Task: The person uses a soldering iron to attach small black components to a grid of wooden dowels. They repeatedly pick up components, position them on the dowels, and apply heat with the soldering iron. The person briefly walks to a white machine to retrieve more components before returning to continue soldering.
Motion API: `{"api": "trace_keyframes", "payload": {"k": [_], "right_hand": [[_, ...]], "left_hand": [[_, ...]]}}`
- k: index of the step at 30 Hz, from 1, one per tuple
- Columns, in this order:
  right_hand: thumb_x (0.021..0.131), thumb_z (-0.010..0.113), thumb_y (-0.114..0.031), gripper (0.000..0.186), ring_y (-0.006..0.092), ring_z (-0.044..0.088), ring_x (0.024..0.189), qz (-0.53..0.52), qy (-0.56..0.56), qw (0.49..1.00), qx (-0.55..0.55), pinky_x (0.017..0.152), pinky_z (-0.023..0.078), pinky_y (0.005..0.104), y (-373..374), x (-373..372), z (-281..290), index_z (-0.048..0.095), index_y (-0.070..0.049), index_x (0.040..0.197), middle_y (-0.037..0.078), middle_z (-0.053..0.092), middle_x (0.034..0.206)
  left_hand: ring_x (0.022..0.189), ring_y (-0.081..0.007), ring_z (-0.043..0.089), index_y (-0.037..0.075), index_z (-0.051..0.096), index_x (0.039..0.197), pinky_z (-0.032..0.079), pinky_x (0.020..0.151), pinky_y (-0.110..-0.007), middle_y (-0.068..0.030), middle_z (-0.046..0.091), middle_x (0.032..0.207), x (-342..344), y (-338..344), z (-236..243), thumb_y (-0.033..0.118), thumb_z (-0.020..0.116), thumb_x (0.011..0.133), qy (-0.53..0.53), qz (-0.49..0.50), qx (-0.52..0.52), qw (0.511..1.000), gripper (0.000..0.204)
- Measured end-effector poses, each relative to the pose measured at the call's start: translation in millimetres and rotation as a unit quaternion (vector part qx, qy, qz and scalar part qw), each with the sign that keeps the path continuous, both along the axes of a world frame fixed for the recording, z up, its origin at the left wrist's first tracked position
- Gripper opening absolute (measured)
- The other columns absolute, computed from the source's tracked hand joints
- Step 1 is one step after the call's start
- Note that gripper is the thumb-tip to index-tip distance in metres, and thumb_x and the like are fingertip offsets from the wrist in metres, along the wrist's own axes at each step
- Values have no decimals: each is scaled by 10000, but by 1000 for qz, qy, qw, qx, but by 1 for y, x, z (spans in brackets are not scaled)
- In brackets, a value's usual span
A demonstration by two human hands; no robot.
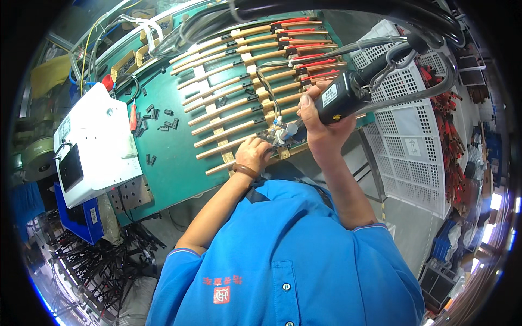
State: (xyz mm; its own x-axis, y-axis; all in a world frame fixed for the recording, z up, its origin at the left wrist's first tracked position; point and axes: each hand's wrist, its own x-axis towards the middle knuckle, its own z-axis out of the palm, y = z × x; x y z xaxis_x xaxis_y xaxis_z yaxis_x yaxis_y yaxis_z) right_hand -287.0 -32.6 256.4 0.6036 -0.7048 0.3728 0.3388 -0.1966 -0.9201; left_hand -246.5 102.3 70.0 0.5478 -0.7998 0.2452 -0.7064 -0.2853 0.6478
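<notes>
My right hand [326,127] is wrapped round a black power screwdriver [340,98] with thick hoses and cables at its back end. Its metal nose with a clear and blue fitting [284,130] points down at the near edge of the rack. Just left of that nose, my left hand [253,155] is curled over the nearest wooden rod [217,169]; its fingertips are partly hidden. Several more wooden rods [209,130] with black clips lie side by side across notched wooden supports [217,133]. Toward the far right, red pieces [307,57] continue the line of the rods.
Loose black clips [149,119] and a red-handled screwdriver [133,117] lie on the green tabletop [168,179]. At left stands a white machine [98,141] above a blue bin [81,220]. White perforated crates [402,130] are at right. Black hoses [348,11] hang overhead.
</notes>
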Motion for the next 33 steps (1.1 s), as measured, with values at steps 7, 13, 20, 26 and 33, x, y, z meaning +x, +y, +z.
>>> {"api": "trace_keyframes", "payload": {"k": [7,13,20,26,33], "right_hand": [[803,595,89,281,71,539,686,36,-14,999,-29,604,490,211,1,1,-6,478,-9,1040,43,563,880],[809,582,96,281,64,530,693,18,2,998,-57,603,484,204,3,1,-11,472,-17,1041,40,551,890],[815,565,115,320,81,533,739,37,10,998,-46,613,485,211,4,0,-21,448,-21,1080,50,546,904],[815,554,127,338,83,526,760,41,7,997,-57,645,482,223,9,-1,-23,442,-21,1098,52,543,904],[797,563,147,357,69,499,714,51,-20,984,-171,640,456,220,22,-3,-23,459,-4,1103,55,551,862]], "left_hand": [[895,-272,562,106,639,790,480,767,-370,-53,602,877,1,5,-13,104,746,626,8,4,-48,999,196],[939,-291,569,94,630,807,498,768,-369,-68,608,896,-2,5,-18,99,751,636,28,15,-49,998,209],[884,-296,571,82,617,808,498,735,-374,-77,595,878,-1,5,-22,87,747,642,42,10,-82,996,211],[824,-300,557,64,603,799,490,696,-376,-90,564,830,0,6,-23,81,738,650,67,4,-84,994,202],[841,-317,562,26,594,792,492,706,-389,-133,557,886,1,6,-44,105,743,640,47,3,-104,993,227]]}}
